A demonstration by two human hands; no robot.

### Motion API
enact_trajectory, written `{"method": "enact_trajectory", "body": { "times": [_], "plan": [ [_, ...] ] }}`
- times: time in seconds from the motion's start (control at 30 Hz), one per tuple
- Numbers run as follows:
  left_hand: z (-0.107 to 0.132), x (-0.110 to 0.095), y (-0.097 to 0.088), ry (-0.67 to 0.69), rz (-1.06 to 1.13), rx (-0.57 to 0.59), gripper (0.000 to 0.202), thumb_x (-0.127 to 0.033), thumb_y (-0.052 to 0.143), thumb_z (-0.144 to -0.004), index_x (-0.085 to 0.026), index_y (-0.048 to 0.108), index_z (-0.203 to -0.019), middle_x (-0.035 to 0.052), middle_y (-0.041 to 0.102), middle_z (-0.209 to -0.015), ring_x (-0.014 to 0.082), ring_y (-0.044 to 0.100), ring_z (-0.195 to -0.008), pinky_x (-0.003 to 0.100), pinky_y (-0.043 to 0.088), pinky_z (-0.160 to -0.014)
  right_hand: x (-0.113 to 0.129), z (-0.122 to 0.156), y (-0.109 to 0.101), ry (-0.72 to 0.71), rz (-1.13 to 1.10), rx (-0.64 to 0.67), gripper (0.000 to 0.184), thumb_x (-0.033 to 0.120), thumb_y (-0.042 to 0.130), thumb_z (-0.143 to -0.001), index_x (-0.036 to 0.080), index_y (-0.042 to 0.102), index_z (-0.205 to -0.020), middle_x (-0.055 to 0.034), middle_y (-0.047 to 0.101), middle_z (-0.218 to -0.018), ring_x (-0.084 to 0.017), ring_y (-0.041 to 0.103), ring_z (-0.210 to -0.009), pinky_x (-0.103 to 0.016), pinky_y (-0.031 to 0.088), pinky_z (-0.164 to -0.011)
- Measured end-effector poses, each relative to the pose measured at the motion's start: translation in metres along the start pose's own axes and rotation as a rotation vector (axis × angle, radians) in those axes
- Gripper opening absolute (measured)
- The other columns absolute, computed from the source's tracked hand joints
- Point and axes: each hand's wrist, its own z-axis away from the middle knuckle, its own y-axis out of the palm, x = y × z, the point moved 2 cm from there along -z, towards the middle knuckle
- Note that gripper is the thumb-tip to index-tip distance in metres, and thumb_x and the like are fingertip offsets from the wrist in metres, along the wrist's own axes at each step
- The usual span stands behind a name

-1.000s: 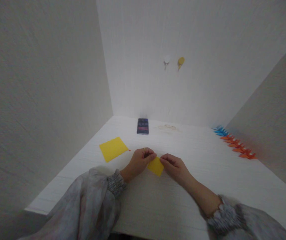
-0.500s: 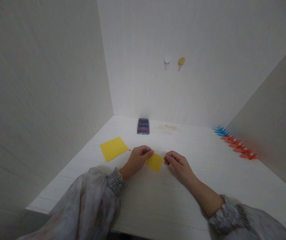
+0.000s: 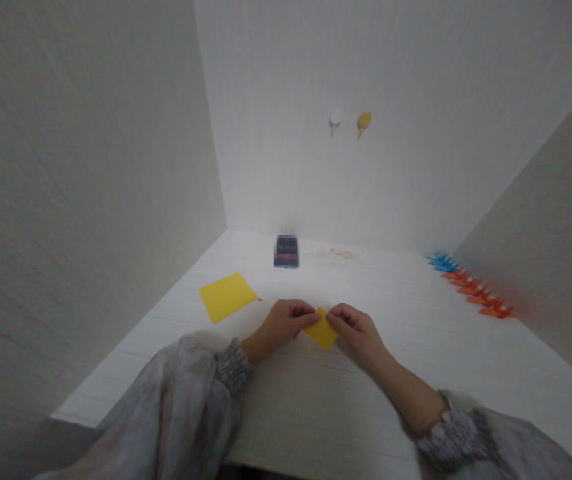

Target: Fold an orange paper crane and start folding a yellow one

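A small folded yellow paper [image 3: 322, 332] is held just above the white table [image 3: 416, 347] between both hands. My left hand [image 3: 285, 323], with a ring on one finger, pinches its left edge. My right hand [image 3: 357, 331] pinches its right edge. The fingers of both hands are closed on the paper, and part of it is hidden behind them. A flat stack of yellow paper squares [image 3: 227, 296] lies to the left, apart from my hands.
A row of folded paper shapes, blue [image 3: 441, 261] then orange [image 3: 481, 298], runs along the right wall. A small dark box [image 3: 287, 251] stands near the back wall. Two round hooks [image 3: 350, 121] are stuck on that wall. White walls close in three sides.
Half a second ago my right hand was off the paper, which my left hand held out flat. Now both hands have come together on it, and the paper has turned.
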Motion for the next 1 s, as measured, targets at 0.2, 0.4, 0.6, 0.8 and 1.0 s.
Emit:
{"method": "enact_trajectory", "body": {
  "times": [0.2, 0.4, 0.6, 0.8, 1.0],
  "plan": [
    [0.001, 0.0, -0.003, -0.033, -0.055, 0.007, 0.031, -0.041, 0.059, -0.064, -0.011, 0.062, -0.073, -0.0031, 0.051, -0.049, 0.0027, 0.031, -0.037, 0.017, 0.023, -0.037, 0.002, -0.001, -0.005, 0.019, -0.086, -0.077, 0.02, 0.036, 0.053, -0.071, 0.017, 0.053, -0.063, -0.0003, 0.052, -0.058, -0.012, 0.046, -0.055, -0.024, 0.037, -0.051],
    [0.001, -0.001, -0.005, 0.014, -0.068, 0.015, 0.024, -0.035, 0.058, -0.065, -0.012, 0.062, -0.069, 0.0005, 0.059, -0.058, 0.0032, 0.034, -0.04, 0.017, 0.024, -0.04, 0.004, -0.001, -0.007, 0.047, -0.235, -0.122, 0.017, 0.033, 0.057, -0.068, 0.016, 0.055, -0.062, -0.0002, 0.054, -0.058, -0.012, 0.047, -0.055, -0.025, 0.036, -0.054],
    [0.001, -0.002, -0.004, 0.0, -0.076, 0.0, 0.023, -0.034, 0.056, -0.067, -0.011, 0.061, -0.071, 0.0004, 0.058, -0.058, 0.0028, 0.033, -0.039, 0.017, 0.024, -0.039, 0.005, -0.001, -0.007, 0.062, -0.24, -0.115, 0.018, 0.033, 0.057, -0.068, 0.016, 0.055, -0.062, -0.0006, 0.055, -0.059, -0.012, 0.047, -0.056, -0.026, 0.036, -0.054],
    [0.0, 0.0, -0.002, 0.013, -0.099, 0.026, 0.029, -0.04, 0.058, -0.065, -0.011, 0.06, -0.072, -0.0019, 0.053, -0.055, 0.003, 0.033, -0.04, 0.017, 0.025, -0.039, -0.006, -0.003, -0.004, 0.091, -0.2, -0.053, 0.019, 0.033, 0.057, -0.069, 0.016, 0.053, -0.062, 0.0014, 0.05, -0.056, -0.01, 0.044, -0.052, -0.024, 0.033, -0.05],
    [-0.003, 0.005, -0.001, -0.004, -0.066, 0.019, 0.026, -0.037, 0.06, -0.063, -0.011, 0.058, -0.068, -0.004, 0.049, -0.054, 0.003, 0.034, -0.042, 0.017, 0.026, -0.042, -0.012, -0.003, 0.004, 0.121, -0.142, 0.026, 0.022, 0.037, 0.056, -0.069, 0.016, 0.052, -0.063, 0.0027, 0.049, -0.055, -0.008, 0.041, -0.049, -0.022, 0.03, -0.046]
  ]
}}
